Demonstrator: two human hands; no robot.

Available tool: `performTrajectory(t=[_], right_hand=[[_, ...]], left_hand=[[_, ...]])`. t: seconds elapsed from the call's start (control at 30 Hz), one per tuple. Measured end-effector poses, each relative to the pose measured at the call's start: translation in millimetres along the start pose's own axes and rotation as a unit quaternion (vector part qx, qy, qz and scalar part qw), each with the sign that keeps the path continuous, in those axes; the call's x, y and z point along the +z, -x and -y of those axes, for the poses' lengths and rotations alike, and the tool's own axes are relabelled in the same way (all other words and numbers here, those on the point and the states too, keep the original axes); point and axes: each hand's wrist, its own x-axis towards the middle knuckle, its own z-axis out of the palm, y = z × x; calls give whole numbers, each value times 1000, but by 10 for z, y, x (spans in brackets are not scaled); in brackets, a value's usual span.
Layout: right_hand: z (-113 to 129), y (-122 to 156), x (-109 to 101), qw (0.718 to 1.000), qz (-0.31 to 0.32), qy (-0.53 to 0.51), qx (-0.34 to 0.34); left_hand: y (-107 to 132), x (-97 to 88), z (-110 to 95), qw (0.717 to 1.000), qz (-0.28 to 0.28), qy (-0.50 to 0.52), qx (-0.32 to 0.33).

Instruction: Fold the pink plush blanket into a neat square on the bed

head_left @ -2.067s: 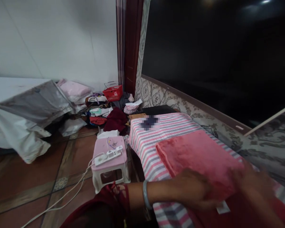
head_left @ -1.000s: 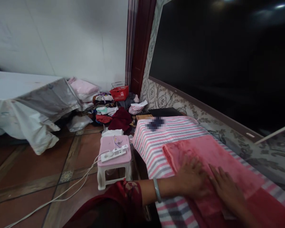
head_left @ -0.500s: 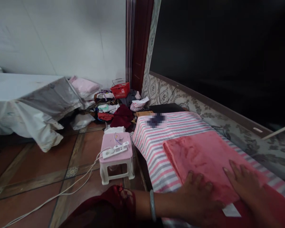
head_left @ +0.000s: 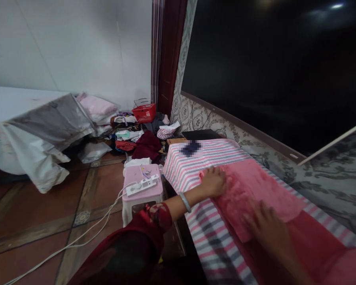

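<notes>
A folded pink plush cloth (head_left: 273, 186) lies on a table under a pink, grey and white striped cover (head_left: 184, 174). At its far left corner, my left hand (head_left: 214, 182) has its fingers curled over the plush; a pale bangle circles that wrist. My right hand (head_left: 268, 229) rests with spread fingers on the near part of the cloth, slightly blurred. Darker red fabric (head_left: 311, 237) continues from the plush toward the near right.
A pink stool (head_left: 133, 172) bearing a white power strip (head_left: 142, 185) stands left of the table, its cable (head_left: 74, 245) trailing over the tiles. Clothes (head_left: 148, 144) and a red basket (head_left: 144, 113) are piled behind. A large dark screen (head_left: 269, 71) hangs at right.
My left hand has moved forward and left to the cloth's far corner, its fingers now curled. My right hand has slid left across the cloth, and the view has shifted slightly.
</notes>
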Motion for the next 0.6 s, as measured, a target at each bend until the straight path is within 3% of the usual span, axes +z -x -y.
performTrajectory(t=[0.07, 0.17, 0.3, 0.43, 0.6], right_hand=[[356, 181, 3, 998, -21, 22, 46], [681, 249, -45, 995, -28, 34, 86], [773, 179, -162, 995, -11, 24, 100], [865, 161, -331, 991, 22, 3, 129], [982, 73, -685, 980, 73, -89, 165]], left_hand=[[-108, -24, 89, 996, 33, 24, -78], [-255, -39, 210, 988, 52, 64, -129], [-416, -120, 457, 973, 46, 146, -172], [-387, -211, 692, 940, 45, 285, -182], [-374, -243, 659, 877, 42, 453, -157]])
